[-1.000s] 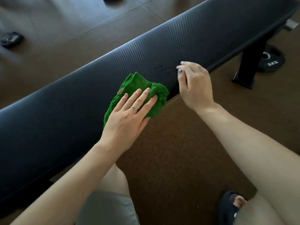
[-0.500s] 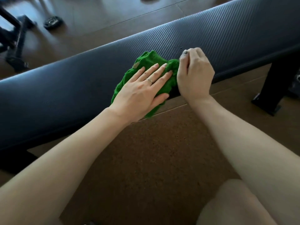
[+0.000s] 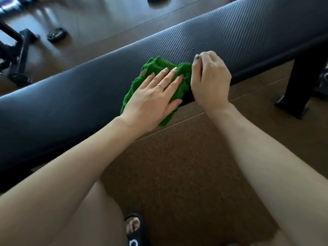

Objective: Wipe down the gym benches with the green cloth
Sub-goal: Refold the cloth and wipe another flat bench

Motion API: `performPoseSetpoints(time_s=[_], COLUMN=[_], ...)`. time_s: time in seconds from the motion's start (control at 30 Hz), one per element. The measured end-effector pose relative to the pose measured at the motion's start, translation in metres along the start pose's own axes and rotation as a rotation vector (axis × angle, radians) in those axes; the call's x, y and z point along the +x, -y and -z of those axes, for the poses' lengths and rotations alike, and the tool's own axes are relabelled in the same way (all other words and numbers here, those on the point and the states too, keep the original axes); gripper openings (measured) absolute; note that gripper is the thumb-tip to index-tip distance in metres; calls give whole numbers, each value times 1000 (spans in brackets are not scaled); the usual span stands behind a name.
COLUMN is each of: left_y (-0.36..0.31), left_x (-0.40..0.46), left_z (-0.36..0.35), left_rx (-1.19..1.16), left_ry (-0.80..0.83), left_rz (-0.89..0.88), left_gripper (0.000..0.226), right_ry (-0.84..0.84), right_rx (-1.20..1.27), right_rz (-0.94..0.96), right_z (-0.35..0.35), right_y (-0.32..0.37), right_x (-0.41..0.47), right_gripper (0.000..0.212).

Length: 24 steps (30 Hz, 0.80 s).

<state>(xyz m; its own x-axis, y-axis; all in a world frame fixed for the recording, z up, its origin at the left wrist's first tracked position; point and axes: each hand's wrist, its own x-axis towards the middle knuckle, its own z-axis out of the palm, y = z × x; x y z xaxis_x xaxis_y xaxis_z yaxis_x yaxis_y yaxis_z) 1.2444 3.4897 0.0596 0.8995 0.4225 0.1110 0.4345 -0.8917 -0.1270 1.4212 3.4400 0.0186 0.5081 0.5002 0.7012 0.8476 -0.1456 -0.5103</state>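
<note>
Left hand (image 3: 152, 98) flat on green cloth (image 3: 156, 68) (atop bench (image 3: 71, 96)); right hand (image 3: 211, 82) curled, empty.

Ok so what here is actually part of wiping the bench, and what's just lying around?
Part of the job:
- green cloth, on the bench pad
- bench, black padded top
- left hand, flat on the cloth
- right hand, curled beside the cloth at the pad's near edge

Just lying about:
- weight plate on the floor
- black frame at far left
- sandal on the person's foot
</note>
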Motion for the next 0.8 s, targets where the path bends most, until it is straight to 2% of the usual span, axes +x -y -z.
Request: performPoseSetpoints(time_s=[0.13,0.27,0.37,0.47,0.57,0.67,0.8], left_y=[-10,15,32,17,-14,-37,-29], left_x=[16,-28,-56,-26,32,71,54], left_z=[-6,-3,0,-1,-5,-9,-4], left_rx=[-44,-1,8,3,-45,-79,-95], left_ry=[-38,-30,0,-7,-1,6,-12], left_rz=[-15,-85,-64,-44,-70,-75,-122], left_gripper=[63,60,61,62,64,64,63], right_ry=[-40,6,2,-20,59,117,158], right_rx=[-39,-29,-13,33,102,-14,-75], right_rz=[-70,-7,-13,-74,-111,-125,-163], right_z=[-3,-1,-1,-2,10,31,34], right_y=[3,2,1,6,-7,-46,-69], right_x=[1,-3,-3,4,20,43,54], right_gripper=[33,32,32,27,28,30,34])
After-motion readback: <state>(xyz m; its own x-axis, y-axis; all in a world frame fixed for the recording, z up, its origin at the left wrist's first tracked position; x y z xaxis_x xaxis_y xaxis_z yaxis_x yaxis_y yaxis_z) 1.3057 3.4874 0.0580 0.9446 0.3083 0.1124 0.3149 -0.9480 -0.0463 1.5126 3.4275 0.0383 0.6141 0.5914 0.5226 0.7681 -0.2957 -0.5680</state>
